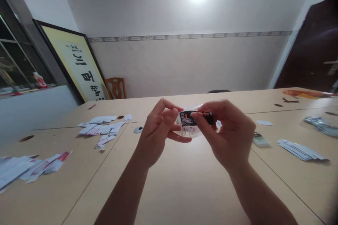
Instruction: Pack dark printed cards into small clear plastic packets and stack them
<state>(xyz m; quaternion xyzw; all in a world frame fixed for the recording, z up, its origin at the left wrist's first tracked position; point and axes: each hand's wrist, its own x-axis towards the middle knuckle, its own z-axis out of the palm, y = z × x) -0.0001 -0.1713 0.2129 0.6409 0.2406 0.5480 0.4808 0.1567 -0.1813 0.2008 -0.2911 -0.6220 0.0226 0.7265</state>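
Between my two hands, above the table, is a small clear plastic bag (192, 133) with a black printed label (187, 119) across its upper part. My left hand (160, 126) grips the bag's left edge between thumb and fingers, its lower fingers reaching under the bag. On the other side, my right hand (228, 128) pinches the black label end, thumb in front and fingers behind. Small pale shapes show through the clear plastic, too blurred to name. My fingers hide part of the label and the bag's right edge.
Stacks of white paper slips (101, 126) lie at the left, with more papers (44, 167) nearer me. To the right are a fanned pile of slips (301, 150), a small packet (261, 139) and several plastic packs (322, 125). A framed calligraphy (76, 63) leans against the wall.
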